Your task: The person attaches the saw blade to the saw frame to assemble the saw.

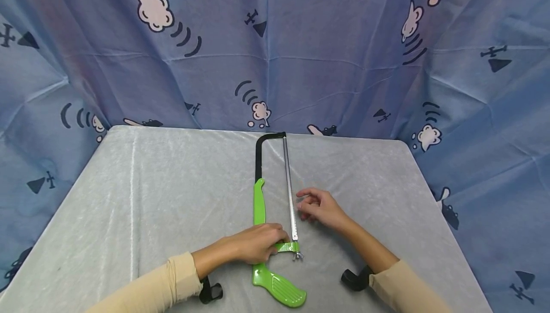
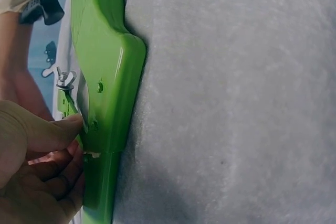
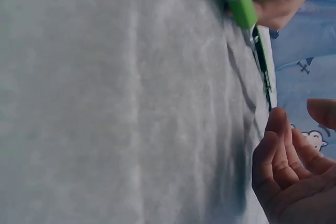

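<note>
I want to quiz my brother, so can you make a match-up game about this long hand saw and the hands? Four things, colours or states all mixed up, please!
Things:
1. Glossy, curved, ridged saw handle
2. Thin, straight metal saw blade
3. Slim, hooked front part of the saw frame
4. The person's bare right hand

Colours or states:
A. Black
B. Holding nothing, fingers loosely bent
C. Bright green
D. Silver

Right pairs: 1-C, 2-D, 3-A, 4-B
</note>
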`<state>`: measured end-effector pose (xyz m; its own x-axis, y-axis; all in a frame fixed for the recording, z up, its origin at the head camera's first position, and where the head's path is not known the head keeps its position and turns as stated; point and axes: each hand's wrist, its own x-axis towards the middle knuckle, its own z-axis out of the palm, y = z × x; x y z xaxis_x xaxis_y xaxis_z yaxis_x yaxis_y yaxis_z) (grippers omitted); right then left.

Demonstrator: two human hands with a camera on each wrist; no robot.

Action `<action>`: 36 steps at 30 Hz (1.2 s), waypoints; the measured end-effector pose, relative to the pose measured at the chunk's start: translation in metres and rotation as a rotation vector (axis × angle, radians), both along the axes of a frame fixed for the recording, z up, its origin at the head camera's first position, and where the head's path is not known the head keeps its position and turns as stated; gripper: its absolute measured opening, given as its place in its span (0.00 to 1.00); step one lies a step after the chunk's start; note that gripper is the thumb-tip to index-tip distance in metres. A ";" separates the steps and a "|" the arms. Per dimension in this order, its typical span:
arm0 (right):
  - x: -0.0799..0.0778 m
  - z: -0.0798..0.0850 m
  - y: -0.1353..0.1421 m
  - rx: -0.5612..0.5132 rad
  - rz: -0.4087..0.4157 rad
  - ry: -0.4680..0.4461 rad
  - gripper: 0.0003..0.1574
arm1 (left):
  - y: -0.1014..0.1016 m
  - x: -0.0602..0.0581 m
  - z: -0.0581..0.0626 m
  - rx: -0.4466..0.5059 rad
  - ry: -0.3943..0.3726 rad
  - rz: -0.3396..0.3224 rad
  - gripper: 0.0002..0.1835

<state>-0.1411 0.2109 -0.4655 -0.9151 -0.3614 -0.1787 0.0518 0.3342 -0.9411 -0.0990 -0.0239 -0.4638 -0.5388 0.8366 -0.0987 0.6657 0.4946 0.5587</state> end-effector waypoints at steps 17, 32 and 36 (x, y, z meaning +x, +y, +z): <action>0.045 0.006 0.014 -0.022 0.371 0.019 0.11 | 0.000 0.000 0.000 -0.004 -0.011 0.006 0.17; 0.059 0.005 0.019 -0.050 0.420 -0.049 0.14 | 0.000 0.000 -0.001 0.006 -0.022 0.002 0.17; 0.060 0.005 0.020 -0.051 0.423 -0.045 0.14 | 0.000 0.000 0.000 0.004 -0.023 0.000 0.18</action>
